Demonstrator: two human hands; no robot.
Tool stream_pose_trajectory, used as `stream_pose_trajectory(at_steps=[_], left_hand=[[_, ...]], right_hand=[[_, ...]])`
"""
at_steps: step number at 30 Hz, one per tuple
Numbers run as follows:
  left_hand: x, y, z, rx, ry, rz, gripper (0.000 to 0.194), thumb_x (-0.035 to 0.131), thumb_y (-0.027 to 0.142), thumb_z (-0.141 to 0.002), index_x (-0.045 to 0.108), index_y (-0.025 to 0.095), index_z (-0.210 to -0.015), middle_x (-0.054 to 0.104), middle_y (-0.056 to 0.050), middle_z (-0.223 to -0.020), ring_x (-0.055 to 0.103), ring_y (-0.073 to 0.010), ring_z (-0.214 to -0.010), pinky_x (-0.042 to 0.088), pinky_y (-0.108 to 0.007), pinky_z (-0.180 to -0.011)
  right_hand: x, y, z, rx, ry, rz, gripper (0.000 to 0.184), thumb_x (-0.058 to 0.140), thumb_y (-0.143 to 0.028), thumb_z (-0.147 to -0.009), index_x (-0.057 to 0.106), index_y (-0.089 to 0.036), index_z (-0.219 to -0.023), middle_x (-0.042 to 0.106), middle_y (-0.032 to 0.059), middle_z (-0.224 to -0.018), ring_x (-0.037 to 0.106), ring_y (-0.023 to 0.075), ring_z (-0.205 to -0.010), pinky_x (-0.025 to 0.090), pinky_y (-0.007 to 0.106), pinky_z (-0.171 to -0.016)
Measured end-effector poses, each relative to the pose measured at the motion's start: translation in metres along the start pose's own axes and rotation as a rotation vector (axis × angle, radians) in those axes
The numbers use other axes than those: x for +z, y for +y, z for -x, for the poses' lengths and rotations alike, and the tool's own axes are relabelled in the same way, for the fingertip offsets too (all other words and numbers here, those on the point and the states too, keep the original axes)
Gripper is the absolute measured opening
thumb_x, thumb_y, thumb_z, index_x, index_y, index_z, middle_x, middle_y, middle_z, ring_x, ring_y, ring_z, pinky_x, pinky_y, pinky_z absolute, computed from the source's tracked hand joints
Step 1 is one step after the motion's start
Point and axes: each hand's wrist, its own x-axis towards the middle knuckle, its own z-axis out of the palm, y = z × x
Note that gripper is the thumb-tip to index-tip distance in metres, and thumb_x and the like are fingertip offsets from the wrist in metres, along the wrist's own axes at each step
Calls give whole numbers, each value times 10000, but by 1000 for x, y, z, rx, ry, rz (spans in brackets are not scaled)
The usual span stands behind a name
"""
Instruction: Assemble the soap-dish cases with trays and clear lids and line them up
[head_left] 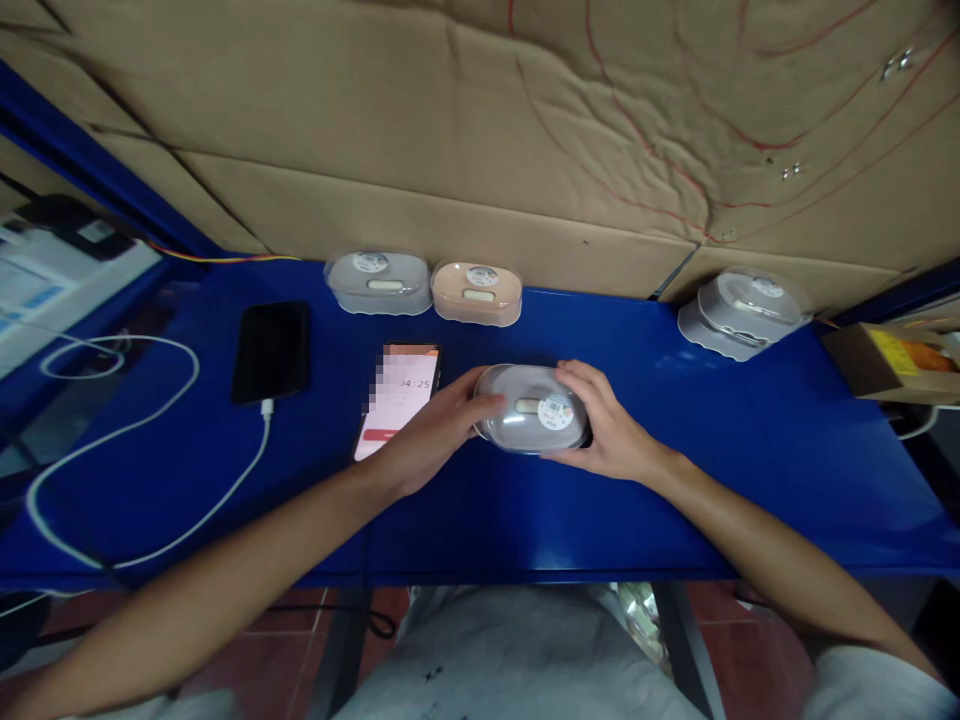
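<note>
A grey oval lidded container (531,409) with a round white label sits on the blue table (750,440) in front of me. My left hand (433,428) grips its left end, fingers curled over the lid edge. My right hand (607,425) wraps round its right end. Both hands hold the same container, which rests on the table top.
At the back stand a grey container (377,282), a peach one (477,292) and a stack of clear lids (744,312). A lit phone (399,398) lies left of my hands, a dark phone (271,351) on a white cable (150,470) further left. A cardboard wall (525,130) closes the back.
</note>
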Motion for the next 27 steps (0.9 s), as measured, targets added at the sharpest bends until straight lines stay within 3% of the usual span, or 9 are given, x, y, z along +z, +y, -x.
stream_pose_trajectory(at_steps=[4, 9, 14, 18, 22, 24, 27], left_hand=[[-11, -1, -9, 222, 146, -262, 580, 748, 512, -971, 594, 252, -1466, 663, -116, -1437, 632, -291, -1313, 505, -439, -1107], [-22, -1, -15, 420, 188, -508, 455, 636, 514, -1045, 594, 266, -1423, 611, -120, -1488, 622, -286, -1339, 546, -461, -1104], [-15, -4, -7, 622, 93, -958, 436, 617, 390, -1066, 575, 299, -1490, 527, -121, -1611, 522, -324, -1492, 474, -528, -1226], [-13, -10, -3, 663, -34, -1145, 419, 569, 371, -1090, 578, 308, -1504, 439, -119, -1704, 449, -347, -1571, 391, -583, -1294], [-17, -7, -4, 686, 28, -1193, 416, 555, 371, -1097, 572, 276, -1502, 462, -146, -1675, 470, -337, -1558, 417, -556, -1282], [-19, -2, -5, 699, 94, -1199, 399, 556, 357, -1094, 584, 258, -1479, 485, -152, -1648, 484, -332, -1545, 414, -549, -1283], [-22, 5, -6, 719, 174, -1194, 371, 558, 338, -1085, 600, 255, -1444, 513, -148, -1610, 515, -321, -1517, 433, -539, -1267]], right_hand=[[-5, 13, -2, 61, 46, 49, 1038, 799, -615, -919, 216, -301, -1717, 421, 202, -1626, 431, 414, -1550, 430, 675, -1257], [-7, 36, -7, 117, 157, 99, 1069, 809, -679, -880, 237, -293, -1696, 466, 211, -1612, 474, 427, -1506, 423, 708, -1233], [-11, 40, -8, 109, 92, 62, 1059, 796, -727, -864, 283, -279, -1675, 478, 216, -1590, 491, 416, -1496, 438, 668, -1227], [-12, 36, -7, 108, 25, 47, 998, 741, -723, -915, 267, -300, -1684, 460, 199, -1620, 463, 405, -1522, 442, 643, -1227], [-10, 37, -6, 137, 135, 142, 969, 714, -732, -926, 267, -281, -1658, 411, 210, -1621, 409, 418, -1544, 416, 658, -1227], [-10, 37, -5, 156, 245, 252, 894, 716, -715, -930, 337, -277, -1611, 411, 206, -1594, 395, 443, -1532, 387, 680, -1218], [-14, 35, -2, 170, 331, 399, 531, 662, -578, -1013, 544, -288, -1443, 525, 166, -1449, 506, 426, -1399, 409, 662, -1143]])
